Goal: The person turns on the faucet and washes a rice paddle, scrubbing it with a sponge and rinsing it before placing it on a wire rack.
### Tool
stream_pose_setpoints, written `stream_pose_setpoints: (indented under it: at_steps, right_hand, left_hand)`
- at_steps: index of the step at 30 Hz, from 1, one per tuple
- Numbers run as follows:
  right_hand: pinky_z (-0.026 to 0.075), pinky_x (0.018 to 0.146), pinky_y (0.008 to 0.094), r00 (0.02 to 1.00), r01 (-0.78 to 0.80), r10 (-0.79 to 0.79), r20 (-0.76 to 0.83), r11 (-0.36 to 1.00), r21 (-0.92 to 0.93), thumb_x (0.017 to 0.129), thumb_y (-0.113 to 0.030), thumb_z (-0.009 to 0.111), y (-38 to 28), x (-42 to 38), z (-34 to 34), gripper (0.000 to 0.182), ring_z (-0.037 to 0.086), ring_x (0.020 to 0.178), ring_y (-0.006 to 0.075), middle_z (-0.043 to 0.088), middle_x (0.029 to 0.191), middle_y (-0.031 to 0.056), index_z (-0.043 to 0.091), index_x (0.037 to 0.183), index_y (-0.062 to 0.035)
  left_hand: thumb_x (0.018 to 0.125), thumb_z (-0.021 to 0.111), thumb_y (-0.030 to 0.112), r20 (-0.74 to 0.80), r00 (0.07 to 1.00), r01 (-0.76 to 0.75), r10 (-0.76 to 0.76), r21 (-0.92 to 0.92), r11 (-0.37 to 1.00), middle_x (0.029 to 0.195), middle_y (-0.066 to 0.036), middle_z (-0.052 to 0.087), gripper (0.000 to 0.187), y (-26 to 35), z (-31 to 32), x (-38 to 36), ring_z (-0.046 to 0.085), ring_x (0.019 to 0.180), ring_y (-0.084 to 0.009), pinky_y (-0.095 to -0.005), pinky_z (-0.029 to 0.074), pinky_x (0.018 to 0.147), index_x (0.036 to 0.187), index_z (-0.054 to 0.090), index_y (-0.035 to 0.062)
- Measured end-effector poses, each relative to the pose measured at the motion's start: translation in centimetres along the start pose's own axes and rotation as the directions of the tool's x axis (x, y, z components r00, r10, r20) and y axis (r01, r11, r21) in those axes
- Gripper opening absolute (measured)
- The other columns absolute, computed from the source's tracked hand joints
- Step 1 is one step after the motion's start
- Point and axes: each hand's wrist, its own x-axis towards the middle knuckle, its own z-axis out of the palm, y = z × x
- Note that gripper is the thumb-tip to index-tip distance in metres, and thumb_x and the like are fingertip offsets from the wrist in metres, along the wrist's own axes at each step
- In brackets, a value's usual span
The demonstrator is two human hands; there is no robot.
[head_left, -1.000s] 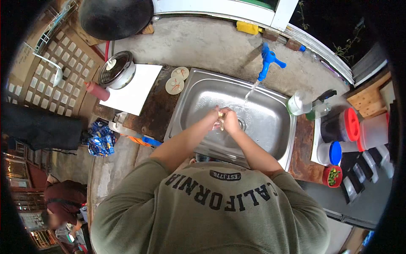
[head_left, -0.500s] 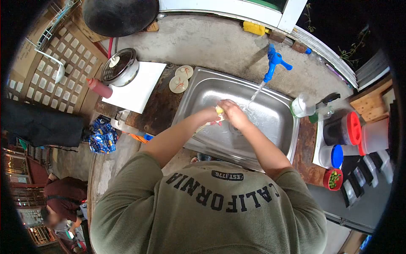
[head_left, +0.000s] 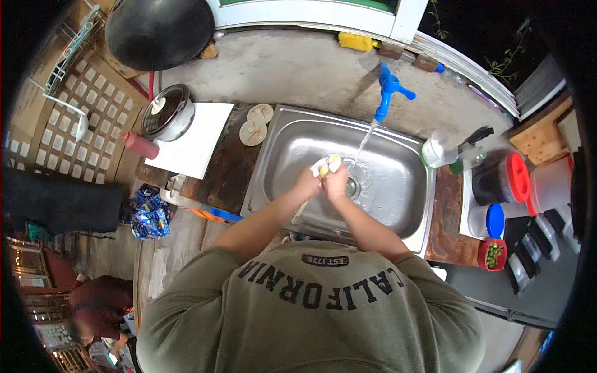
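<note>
Over the sink (head_left: 292,133), my left hand (head_left: 308,183) and my right hand (head_left: 336,181) are close together, with fingers closed on a white cloth with yellow patches (head_left: 328,164). Bunched folds of it stick out above both hands, and what lies between my palms is hidden. A pale strip hangs below my left wrist. From the blue faucet (head_left: 388,91) a stream of water (head_left: 365,142) falls into the basin just right of and beyond my hands, landing near the drain (head_left: 352,186).
Left of the sink lie two round light-coloured lids (head_left: 253,132), a lidded pot (head_left: 169,115) and a red sauce bottle (head_left: 139,145). On the right are a clear container (head_left: 437,150), several lidded tubs and a red cup (head_left: 492,255). Another person (head_left: 102,308) is at lower left.
My hands have drawn nearer to me and turned, and more of the cloth shows above them. The whole view has shifted slightly. The water still runs.
</note>
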Motion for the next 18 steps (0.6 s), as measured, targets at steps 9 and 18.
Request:
stream_pose_setpoints:
  at_steps: [9, 18]
  right_hand:
    - [0.046, 0.069, 0.0276, 0.927, 0.176, -0.221, 0.302, 0.970, 0.169, 0.078, -0.004, 0.053, 3.6, 3.2, -1.0, 0.023, 0.057, 0.077, 0.0142, 0.060, 0.087, 0.0053, 0.054, 0.101, -0.0033]
    - [0.045, 0.057, 0.0288, 0.988, -0.118, 0.055, 0.144, 0.873, 0.473, 0.077, -0.012, 0.055, 1.4, 1.6, -1.5, 0.012, 0.057, 0.064, 0.0159, 0.061, 0.070, 0.0061, 0.058, 0.082, -0.0018]
  left_hand:
    - [0.088, 0.042, 0.017, -0.097, 0.987, -0.102, 0.129, 0.248, 0.963, 0.069, -0.012, 0.056, 0.029, 3.2, -0.6, 0.2, 0.054, 0.049, -0.0160, -0.0279, 0.040, 0.041, 0.113, 0.039, 0.0036]
    - [0.084, 0.039, 0.004, -0.161, 0.977, -0.139, 0.139, 0.012, 0.990, 0.076, -0.012, 0.056, 0.022, 5.4, 2.3, -1.2, 0.055, 0.065, -0.0192, -0.0293, 0.043, 0.056, 0.105, 0.040, 0.0004]
